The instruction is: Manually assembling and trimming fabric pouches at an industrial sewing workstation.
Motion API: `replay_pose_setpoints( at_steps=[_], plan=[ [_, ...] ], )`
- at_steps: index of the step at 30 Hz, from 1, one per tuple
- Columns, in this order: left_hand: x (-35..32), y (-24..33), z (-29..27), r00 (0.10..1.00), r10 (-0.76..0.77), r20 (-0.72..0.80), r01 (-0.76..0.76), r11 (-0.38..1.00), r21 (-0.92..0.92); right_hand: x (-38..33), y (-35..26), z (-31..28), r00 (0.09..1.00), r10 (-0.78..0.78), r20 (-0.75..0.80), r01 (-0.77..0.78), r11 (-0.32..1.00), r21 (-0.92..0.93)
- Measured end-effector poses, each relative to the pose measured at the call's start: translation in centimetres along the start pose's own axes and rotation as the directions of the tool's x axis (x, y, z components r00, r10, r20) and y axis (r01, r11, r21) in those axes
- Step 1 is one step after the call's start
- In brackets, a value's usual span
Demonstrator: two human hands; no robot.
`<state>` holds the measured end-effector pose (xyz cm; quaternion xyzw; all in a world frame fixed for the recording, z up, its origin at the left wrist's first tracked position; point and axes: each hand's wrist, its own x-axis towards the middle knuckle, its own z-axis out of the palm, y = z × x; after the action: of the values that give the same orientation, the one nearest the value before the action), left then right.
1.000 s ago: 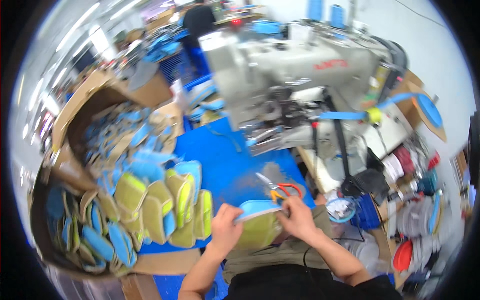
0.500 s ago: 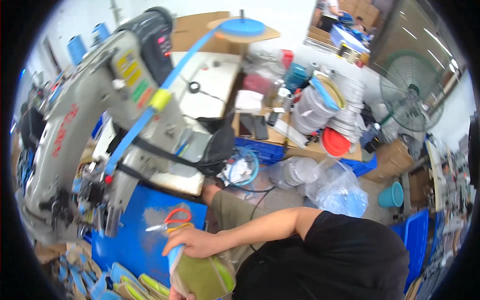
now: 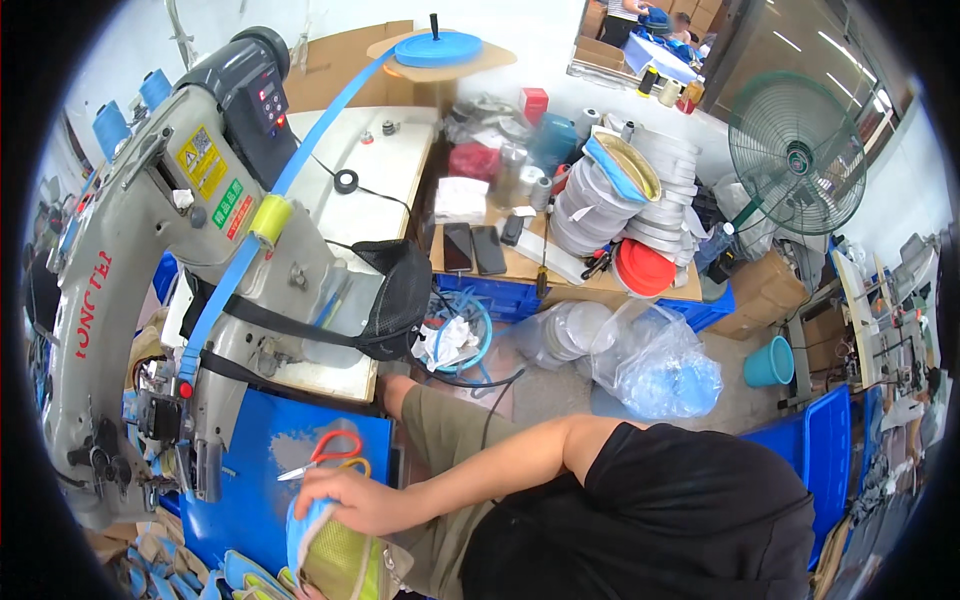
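Observation:
My right hand (image 3: pixel 352 502) is closed over the upper edge of a sewn fabric piece (image 3: pixel 340 556) with yellow-green mesh, a beige part and a light-blue edge. At the lower picture edge, a little of my left hand (image 3: pixel 310 592) shows against the same piece; most of it is cut off. Just beyond my right hand, scissors (image 3: pixel 336 447) with red and orange handles lie on a blue work plate (image 3: pixel 250 430). To the left rises a grey sewing machine (image 3: pixel 105 290), fed by a light-blue binding tape (image 3: pixel 325 125) running through a yellow guide.
Similar fabric pieces (image 3: pixel 175 572) are heaped at lower left. A black mesh bag (image 3: pixel 395 300) hangs beside the machine. Farther off are two phones (image 3: pixel 472 249), stacked tape rolls (image 3: pixel 590 210), a plastic bag (image 3: pixel 660 370), a teal bucket (image 3: pixel 770 362) and a green fan (image 3: pixel 797 155).
The view has shifted, so the scene sits farther left and is sharper. Both hands still hold the fabric piece, which is now turned and lower in the picture.

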<state>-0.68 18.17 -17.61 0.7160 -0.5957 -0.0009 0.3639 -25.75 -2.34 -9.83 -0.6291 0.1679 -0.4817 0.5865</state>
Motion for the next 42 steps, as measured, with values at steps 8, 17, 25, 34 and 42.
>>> replay_pose_setpoints(
  at_steps=[8,17,25,34,42],
  plan=[
    [-1.5,6.1,-0.5,0.835,-0.438,0.334,0.425,0.126,-0.897,0.1,3.2,-1.2,0.979,0.055,-0.198,-0.071,0.994,-0.077],
    [5.4,8.0,-0.6,0.854,-0.52,-0.003,0.486,0.8,-0.353,-3.9,1.1,1.4,0.989,0.007,0.145,-0.016,0.998,0.063],
    [3.5,0.4,-6.7,0.696,-0.577,-0.428,0.417,0.809,-0.414,3.1,-12.8,-1.0,0.555,-0.192,0.809,-0.496,0.705,0.507],
    [13.7,-3.6,-7.0,0.883,-0.349,-0.314,0.276,0.927,-0.254,5.3,-13.8,6.5,0.723,-0.301,0.622,-0.374,0.586,0.719],
    [26.7,-15.1,-7.0,0.702,-0.706,-0.093,0.267,0.382,-0.885,4.1,-7.7,2.1,0.731,0.158,0.664,-0.493,0.795,0.353]
  ],
)
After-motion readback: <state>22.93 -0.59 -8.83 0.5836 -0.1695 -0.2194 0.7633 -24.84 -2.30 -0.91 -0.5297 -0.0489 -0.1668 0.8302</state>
